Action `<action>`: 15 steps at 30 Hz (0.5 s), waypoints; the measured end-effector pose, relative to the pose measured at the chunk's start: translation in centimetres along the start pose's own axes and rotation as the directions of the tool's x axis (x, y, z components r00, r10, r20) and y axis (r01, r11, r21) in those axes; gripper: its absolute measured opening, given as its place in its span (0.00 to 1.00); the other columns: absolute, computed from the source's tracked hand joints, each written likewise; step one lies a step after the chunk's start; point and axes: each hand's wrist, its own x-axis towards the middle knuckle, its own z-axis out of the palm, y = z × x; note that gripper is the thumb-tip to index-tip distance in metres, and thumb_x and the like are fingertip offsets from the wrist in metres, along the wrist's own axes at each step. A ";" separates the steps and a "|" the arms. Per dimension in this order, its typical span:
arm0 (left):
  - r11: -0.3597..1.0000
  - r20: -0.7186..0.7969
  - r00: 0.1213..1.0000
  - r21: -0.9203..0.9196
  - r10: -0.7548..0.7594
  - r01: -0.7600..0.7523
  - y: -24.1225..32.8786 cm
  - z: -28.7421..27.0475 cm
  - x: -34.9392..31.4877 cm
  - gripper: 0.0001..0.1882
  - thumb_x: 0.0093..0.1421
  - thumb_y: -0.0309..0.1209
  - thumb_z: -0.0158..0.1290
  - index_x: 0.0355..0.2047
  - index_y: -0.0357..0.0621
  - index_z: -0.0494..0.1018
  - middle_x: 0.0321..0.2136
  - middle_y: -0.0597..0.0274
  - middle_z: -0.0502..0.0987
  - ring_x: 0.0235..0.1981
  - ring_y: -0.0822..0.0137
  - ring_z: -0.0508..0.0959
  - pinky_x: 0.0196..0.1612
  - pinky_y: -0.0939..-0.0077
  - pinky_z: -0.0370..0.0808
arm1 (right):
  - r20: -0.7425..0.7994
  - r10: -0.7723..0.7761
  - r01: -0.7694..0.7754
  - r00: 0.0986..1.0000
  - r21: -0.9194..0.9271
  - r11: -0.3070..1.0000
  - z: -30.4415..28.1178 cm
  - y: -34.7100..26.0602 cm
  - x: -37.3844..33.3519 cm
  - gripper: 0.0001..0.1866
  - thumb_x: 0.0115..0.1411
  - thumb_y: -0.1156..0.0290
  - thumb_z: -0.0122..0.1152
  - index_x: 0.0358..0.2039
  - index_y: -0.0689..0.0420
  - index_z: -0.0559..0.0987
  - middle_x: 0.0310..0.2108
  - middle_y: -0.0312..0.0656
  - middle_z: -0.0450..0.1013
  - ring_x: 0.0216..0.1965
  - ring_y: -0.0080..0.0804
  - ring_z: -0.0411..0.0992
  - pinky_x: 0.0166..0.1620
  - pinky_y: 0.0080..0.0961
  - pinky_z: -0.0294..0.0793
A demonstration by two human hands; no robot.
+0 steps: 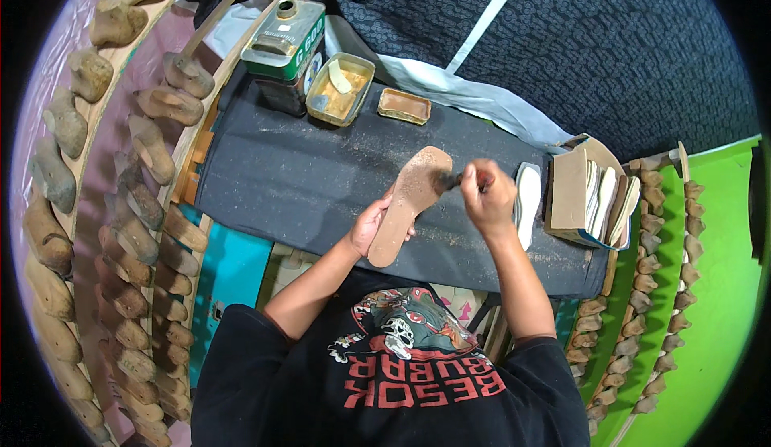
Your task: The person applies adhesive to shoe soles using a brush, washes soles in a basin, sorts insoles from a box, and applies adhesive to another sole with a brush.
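Note:
My left hand [372,224] grips a tan shoe insole [401,216] near its narrow heel end, fingers underneath and thumb at the edge. The insole is held tilted above the table, its wide forefoot pointing away from me and specked with lighter crumbs. Pinched in my right hand [488,195] is a small dark brush [451,181], its blurred tip at the right edge of the insole's forefoot. Whether the tip touches the surface I cannot tell. To the right of that hand lies a stack of white insoles [527,204].
Crumbs dot the dark-covered table [281,182]. At its back stand a green-and-silver metal can [283,45], a yellowish tub [341,93] and a shallow tray [404,106]. A cardboard box [569,190] holds more insoles at right. Racks of wooden shoe lasts [169,106] flank both sides.

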 end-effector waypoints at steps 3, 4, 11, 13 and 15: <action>1.000 0.040 0.999 0.023 0.000 -0.001 -0.4 0.8 0.5 0.28 0.74 0.47 0.37 0.71 0.55 0.56 0.46 0.48 0.77 0.39 0.54 0.82 0.41 0.60 0.81 | -0.041 0.063 -0.063 0.997 -0.021 0.998 -0.8 1.7 1.5 0.05 0.60 0.75 0.65 0.29 0.60 0.78 0.19 0.43 0.72 0.18 0.38 0.72 0.24 0.35 0.72; 0.999 0.029 0.999 0.028 0.014 -0.015 -0.7 1.0 0.7 0.28 0.74 0.48 0.37 0.70 0.54 0.58 0.45 0.48 0.78 0.39 0.54 0.82 0.41 0.60 0.81 | -0.046 0.069 -0.069 0.997 -0.010 0.998 -1.1 2.0 1.9 0.05 0.60 0.75 0.66 0.30 0.60 0.78 0.19 0.43 0.72 0.18 0.38 0.72 0.24 0.35 0.71; 1.000 -0.123 0.992 0.018 0.007 -0.005 -1.8 1.6 1.9 0.27 0.74 0.48 0.37 0.62 0.45 0.67 0.43 0.49 0.79 0.39 0.55 0.82 0.43 0.61 0.81 | 0.105 -0.167 0.153 0.980 0.132 0.979 -2.1 0.1 -2.0 0.06 0.55 0.78 0.68 0.27 0.59 0.78 0.19 0.41 0.71 0.18 0.36 0.73 0.23 0.31 0.73; 0.998 -0.134 0.991 0.057 0.000 0.008 -2.1 1.6 2.1 0.27 0.74 0.49 0.36 0.61 0.43 0.67 0.43 0.48 0.80 0.39 0.55 0.82 0.43 0.62 0.80 | 0.065 -0.147 0.134 0.987 0.176 0.975 -2.5 1.0 -1.8 0.06 0.56 0.77 0.68 0.27 0.59 0.78 0.19 0.42 0.71 0.18 0.36 0.72 0.22 0.32 0.72; 0.997 -0.078 0.997 0.074 -0.014 0.020 -2.6 1.5 2.0 0.27 0.74 0.50 0.36 0.61 0.43 0.67 0.42 0.48 0.79 0.39 0.56 0.82 0.43 0.62 0.80 | -0.008 -0.095 0.096 0.995 0.095 0.991 -2.9 3.0 -1.0 0.06 0.57 0.76 0.68 0.28 0.60 0.78 0.19 0.42 0.71 0.18 0.37 0.72 0.23 0.32 0.72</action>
